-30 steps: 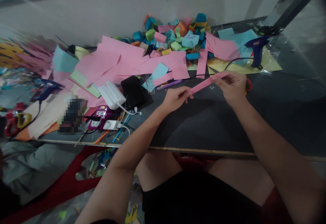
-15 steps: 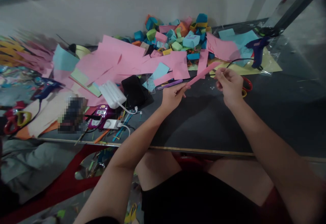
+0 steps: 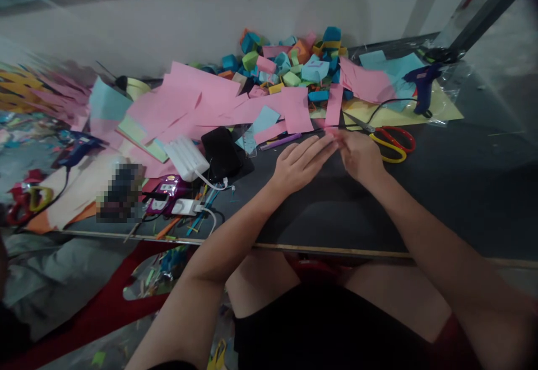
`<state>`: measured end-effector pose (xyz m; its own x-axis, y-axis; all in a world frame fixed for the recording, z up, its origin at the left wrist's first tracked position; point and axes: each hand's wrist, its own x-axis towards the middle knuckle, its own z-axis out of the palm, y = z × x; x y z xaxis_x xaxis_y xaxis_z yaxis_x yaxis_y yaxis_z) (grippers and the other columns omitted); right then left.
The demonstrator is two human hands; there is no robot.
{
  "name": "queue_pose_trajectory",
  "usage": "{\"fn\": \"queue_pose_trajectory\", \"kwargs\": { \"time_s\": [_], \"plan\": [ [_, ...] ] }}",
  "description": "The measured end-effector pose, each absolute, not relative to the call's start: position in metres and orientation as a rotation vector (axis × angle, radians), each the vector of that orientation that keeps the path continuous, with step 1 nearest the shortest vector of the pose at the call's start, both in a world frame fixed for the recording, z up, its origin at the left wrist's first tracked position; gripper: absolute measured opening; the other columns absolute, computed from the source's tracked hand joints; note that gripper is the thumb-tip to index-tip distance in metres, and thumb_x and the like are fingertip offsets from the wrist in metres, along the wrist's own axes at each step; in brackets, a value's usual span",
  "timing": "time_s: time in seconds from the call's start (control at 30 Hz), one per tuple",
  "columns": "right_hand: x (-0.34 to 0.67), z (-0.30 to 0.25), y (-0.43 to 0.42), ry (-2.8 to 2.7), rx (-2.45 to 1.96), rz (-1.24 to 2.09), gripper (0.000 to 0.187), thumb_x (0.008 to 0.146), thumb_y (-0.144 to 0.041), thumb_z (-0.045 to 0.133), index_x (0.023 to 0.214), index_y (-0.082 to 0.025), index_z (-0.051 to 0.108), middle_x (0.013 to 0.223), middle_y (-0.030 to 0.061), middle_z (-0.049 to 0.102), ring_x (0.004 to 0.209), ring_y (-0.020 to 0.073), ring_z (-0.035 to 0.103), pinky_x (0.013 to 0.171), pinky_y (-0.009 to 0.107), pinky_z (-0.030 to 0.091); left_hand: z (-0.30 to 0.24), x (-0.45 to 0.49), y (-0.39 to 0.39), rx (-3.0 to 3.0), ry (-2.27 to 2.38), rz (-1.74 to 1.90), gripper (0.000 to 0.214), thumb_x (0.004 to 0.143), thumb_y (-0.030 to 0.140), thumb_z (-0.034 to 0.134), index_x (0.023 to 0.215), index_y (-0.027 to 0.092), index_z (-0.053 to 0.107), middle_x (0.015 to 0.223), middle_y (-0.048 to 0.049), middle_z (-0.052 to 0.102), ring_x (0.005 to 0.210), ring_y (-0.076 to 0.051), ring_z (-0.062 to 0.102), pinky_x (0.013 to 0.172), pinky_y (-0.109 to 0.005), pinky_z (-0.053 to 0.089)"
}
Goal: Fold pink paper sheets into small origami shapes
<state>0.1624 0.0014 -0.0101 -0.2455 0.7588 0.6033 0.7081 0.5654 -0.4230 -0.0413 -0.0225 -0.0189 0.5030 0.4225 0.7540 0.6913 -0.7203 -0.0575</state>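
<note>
My left hand (image 3: 300, 162) has its fingers straight and together, their tips meeting those of my right hand (image 3: 361, 154). A bit of pink paper strip (image 3: 333, 131) shows at the joined fingertips; most of it is hidden by them. The right fingers are bent and pinch it. Just beyond my right hand lie scissors (image 3: 393, 143) with one red and one yellow handle loop. A purple pen (image 3: 281, 141) rests past my left hand, near a flat pink paper piece (image 3: 296, 109).
Folded coloured paper pieces (image 3: 290, 59) are heaped by the wall. A blue glue gun (image 3: 425, 89) lies on yellow paper at right. Pink sheets (image 3: 180, 92), a black phone-like object (image 3: 221, 150), a white charging block (image 3: 185, 158) and a purple device (image 3: 168, 190) fill the left.
My hands have come together at the fingertips. The pink strip, stretched out in view before, is mostly covered now. My right hand has moved left, uncovering the scissors.
</note>
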Motion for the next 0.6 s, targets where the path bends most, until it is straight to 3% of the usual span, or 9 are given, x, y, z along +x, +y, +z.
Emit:
{"fn": "queue_pose_trajectory", "kwargs": {
  "time_s": [0.13, 0.27, 0.37, 0.6],
  "plan": [
    [0.160, -0.008, -0.003, -2.390, -1.148, -0.254, 0.028, 0.097, -0.020, 0.051, 0.083, -0.017, 0.075, 0.078, 0.0106, 0.077, 0.078, 0.0256, 0.069, 0.075, 0.040, 0.046, -0.025, -0.048, -0.016, -2.514, -0.967, -1.009, 0.039, 0.103, 0.016, 0.052, 0.137, 0.029, 0.066, 0.127, -0.0050, 0.077, 0.123, -0.020, 0.070, 0.096, -0.034, 0.051],
    [0.160, -0.009, -0.005, -2.334, -1.123, -0.195, 0.026, 0.098, -0.020, 0.053, 0.104, -0.021, 0.079, 0.089, 0.0071, 0.082, 0.080, 0.0234, 0.071, 0.078, 0.039, 0.045, -0.027, -0.052, -0.010, -2.377, -0.967, -1.064, 0.025, 0.101, 0.016, 0.057, 0.115, 0.024, 0.075, 0.104, -0.0035, 0.083, 0.103, -0.020, 0.075, 0.090, -0.037, 0.050],
    [0.164, -0.011, -0.002, -2.286, -1.090, -0.119, 0.027, 0.100, -0.024, 0.054, 0.108, -0.023, 0.079, 0.095, 0.0063, 0.083, 0.084, 0.0232, 0.073, 0.080, 0.039, 0.046, -0.024, -0.051, -0.008, -2.263, -0.938, -1.078, 0.020, 0.100, 0.016, 0.058, 0.106, 0.021, 0.077, 0.096, -0.0027, 0.083, 0.098, -0.020, 0.075, 0.088, -0.037, 0.050],
    [0.163, -0.015, -0.001, -2.248, -1.037, 0.000, 0.022, 0.096, -0.023, 0.056, 0.101, -0.024, 0.078, 0.093, 0.0068, 0.081, 0.086, 0.0240, 0.073, 0.083, 0.040, 0.048, -0.025, -0.050, -0.008, -2.416, -1.056, -1.002, 0.025, 0.103, 0.022, 0.053, 0.113, 0.021, 0.076, 0.103, -0.0063, 0.082, 0.106, -0.021, 0.072, 0.092, -0.038, 0.050]
  ]
}}
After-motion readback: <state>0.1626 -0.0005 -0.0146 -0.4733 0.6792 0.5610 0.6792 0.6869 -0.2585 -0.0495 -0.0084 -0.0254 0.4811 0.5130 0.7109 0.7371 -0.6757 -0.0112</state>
